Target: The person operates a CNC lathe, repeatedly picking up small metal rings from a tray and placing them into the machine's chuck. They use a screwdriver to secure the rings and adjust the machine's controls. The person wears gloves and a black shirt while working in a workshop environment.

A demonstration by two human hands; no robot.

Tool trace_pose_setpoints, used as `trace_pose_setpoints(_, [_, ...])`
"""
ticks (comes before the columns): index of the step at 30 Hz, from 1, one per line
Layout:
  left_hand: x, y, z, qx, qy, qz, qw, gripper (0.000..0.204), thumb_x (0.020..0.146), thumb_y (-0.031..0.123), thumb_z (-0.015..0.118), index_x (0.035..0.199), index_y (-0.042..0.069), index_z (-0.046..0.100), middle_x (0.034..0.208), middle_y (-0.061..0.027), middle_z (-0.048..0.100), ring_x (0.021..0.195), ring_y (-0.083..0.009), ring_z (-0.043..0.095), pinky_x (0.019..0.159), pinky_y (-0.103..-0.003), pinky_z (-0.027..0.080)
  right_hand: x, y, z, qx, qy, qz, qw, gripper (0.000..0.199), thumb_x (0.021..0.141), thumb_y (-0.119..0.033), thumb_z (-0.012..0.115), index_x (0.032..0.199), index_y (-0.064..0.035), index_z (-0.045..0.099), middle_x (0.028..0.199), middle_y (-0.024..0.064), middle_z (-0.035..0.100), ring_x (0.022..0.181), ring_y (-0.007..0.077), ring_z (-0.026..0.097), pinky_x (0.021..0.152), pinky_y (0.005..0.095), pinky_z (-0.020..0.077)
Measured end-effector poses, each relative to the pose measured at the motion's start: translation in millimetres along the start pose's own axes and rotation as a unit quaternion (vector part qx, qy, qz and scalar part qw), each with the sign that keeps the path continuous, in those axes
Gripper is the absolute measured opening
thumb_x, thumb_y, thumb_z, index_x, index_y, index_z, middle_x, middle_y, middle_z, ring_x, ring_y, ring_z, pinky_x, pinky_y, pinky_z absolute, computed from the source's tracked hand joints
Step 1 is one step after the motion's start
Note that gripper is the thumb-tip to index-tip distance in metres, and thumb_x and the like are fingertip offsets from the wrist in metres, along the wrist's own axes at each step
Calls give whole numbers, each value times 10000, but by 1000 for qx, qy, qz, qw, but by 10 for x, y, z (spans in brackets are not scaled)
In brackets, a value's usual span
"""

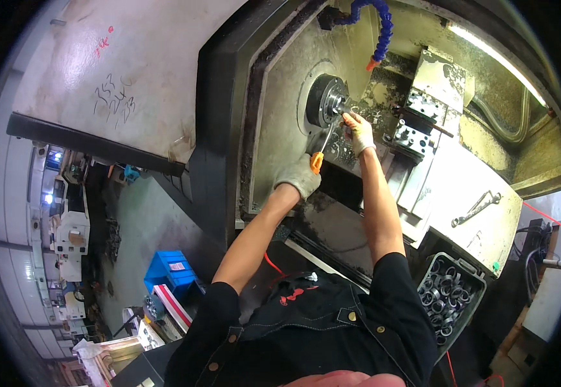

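Note:
My left hand [298, 177], in a grey work glove, is closed around the orange handle of a tool [317, 161] with a long thin metal shaft. The shaft slants up to the dark round lathe chuck [322, 102], its tip close to the chuck's front. Beside the chuck's face is my right hand [359, 133], in a pale glove, fingers pinched together at the metal piece in the chuck's centre. Whatever those fingertips grip is too small and covered to make out.
Right of the chuck stands the tool turret [413, 137] with bolted blocks. A blue coolant hose [383, 39] hangs above. A wrench-like tool [476, 209] lies on the pale machine cover. At lower right, a grey crate [475, 277] holds several metal rings; a blue bin [167, 274] stands lower left.

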State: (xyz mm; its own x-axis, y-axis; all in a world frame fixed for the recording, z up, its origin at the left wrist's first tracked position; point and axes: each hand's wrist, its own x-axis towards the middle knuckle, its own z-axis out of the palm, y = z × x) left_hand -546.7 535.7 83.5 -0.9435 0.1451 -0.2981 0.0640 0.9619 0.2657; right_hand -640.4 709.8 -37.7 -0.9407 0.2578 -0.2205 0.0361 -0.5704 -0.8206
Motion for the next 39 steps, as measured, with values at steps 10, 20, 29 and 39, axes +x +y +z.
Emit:
trace_pose_setpoints(10, [145,171,-131,36,-8,-20,999,348,738,198,542,1028,4,541,1007,-242,589,966,-372,564,833,-415,441,131,-43,-77,8,-38,-11,999,521,707,-233,723,1137,-79,473,876,25,597,657,104,575,505,226,404])
trace_pose_setpoints(20, [-324,-164,77,-11,39,31,999,300,721,184,543,974,23,529,849,-257,594,832,-425,567,747,-471,455,363,-72,-98,-240,0,-203,949,534,667,-262,765,1114,-64,550,904,53,632,681,106,556,632,246,449])
trace_pose_setpoints(29, [-973,-728,224,-46,57,41,996,295,732,197,566,979,53,494,784,-232,598,744,-412,580,656,-477,466,349,-96,-89,-360,10,-226,905,633,640,-271,774,1194,-102,518,1010,103,635,824,146,595,710,264,457])
trace_pose_setpoints(39, [-1160,-914,568,-92,42,32,994,298,719,182,577,980,64,497,790,-208,593,764,-404,573,668,-468,467,398,-191,-67,-287,-23,-112,951,625,677,-301,756,1183,-23,515,958,123,648,858,150,603,750,261,458])
